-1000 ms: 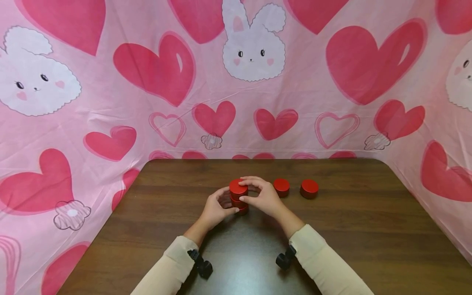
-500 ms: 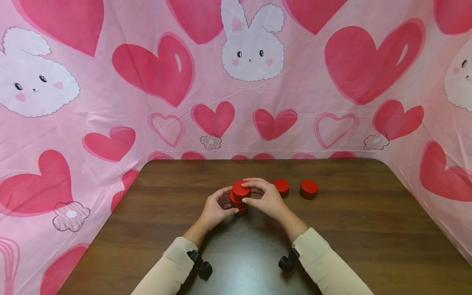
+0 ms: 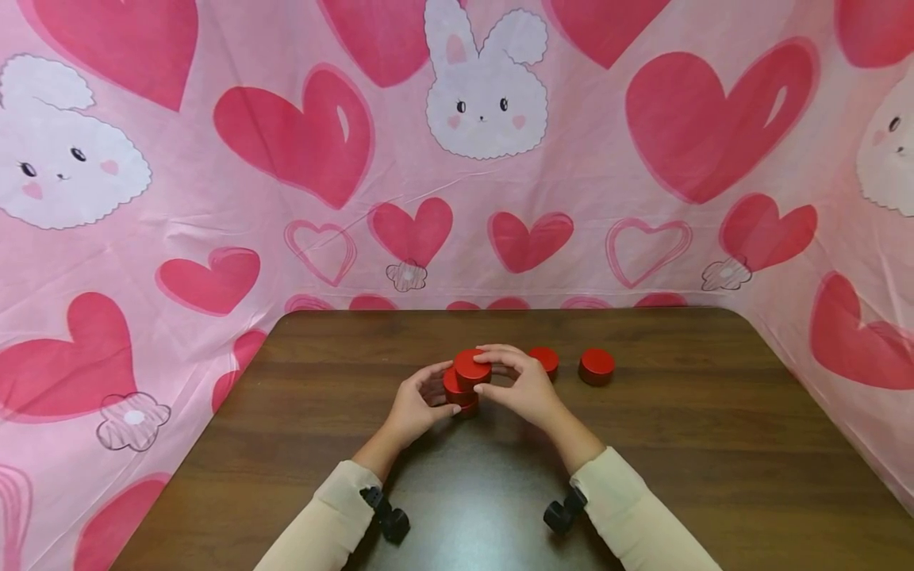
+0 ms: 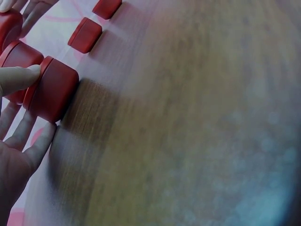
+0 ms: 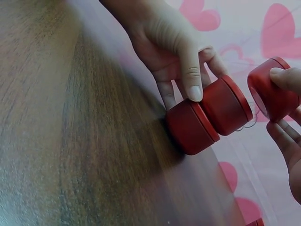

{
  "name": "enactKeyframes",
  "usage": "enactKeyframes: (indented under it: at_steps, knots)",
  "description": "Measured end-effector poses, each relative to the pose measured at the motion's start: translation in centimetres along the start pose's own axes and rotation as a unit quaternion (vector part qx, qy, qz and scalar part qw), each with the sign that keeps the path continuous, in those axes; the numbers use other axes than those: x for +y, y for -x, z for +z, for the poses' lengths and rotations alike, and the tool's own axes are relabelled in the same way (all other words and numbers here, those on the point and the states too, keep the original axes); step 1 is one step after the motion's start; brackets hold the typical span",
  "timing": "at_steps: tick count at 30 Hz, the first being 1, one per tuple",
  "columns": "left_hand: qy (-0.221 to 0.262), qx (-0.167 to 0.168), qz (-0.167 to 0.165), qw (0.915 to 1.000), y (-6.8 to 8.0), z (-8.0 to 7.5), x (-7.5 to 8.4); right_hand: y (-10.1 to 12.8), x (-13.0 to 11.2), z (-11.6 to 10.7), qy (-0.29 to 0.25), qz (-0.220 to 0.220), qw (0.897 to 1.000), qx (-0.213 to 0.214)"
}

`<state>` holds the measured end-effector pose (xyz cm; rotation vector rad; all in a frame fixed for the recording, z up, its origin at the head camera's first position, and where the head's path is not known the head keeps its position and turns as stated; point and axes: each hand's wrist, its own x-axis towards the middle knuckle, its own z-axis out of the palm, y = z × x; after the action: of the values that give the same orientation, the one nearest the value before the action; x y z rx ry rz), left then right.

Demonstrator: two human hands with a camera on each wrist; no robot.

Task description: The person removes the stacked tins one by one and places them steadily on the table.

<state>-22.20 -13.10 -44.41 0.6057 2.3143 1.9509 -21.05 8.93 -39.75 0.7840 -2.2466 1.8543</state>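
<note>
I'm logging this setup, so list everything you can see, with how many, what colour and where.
Stacked red tins: two, red, table centre, one on the other.
Lifted red tin: one, red, just above the stack, shifted to the right of it, apart from it in the right wrist view.
Loose red tins: two, red, on the table right of the stack; the nearer one is partly hidden by the right hand.
Table: one, dark brown wood.
Backdrop cloth: one, pink with red hearts and white bunnies, behind and beside the table.
Wrist cameras: two, black, under the sleeves.
Sleeves: two, cream.
Left hand: grip on the stack.
Right hand: grip on the lifted tin.
</note>
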Motion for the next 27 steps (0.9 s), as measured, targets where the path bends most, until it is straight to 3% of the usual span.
enactKeyframes:
  at_steps: [27]
  knots:
    - [0.006, 0.004, 0.001, 1.0000, -0.1, 0.0, -0.4, 1.7, 0.0, -1.8, -0.003, -0.003, 0.999, 0.033]
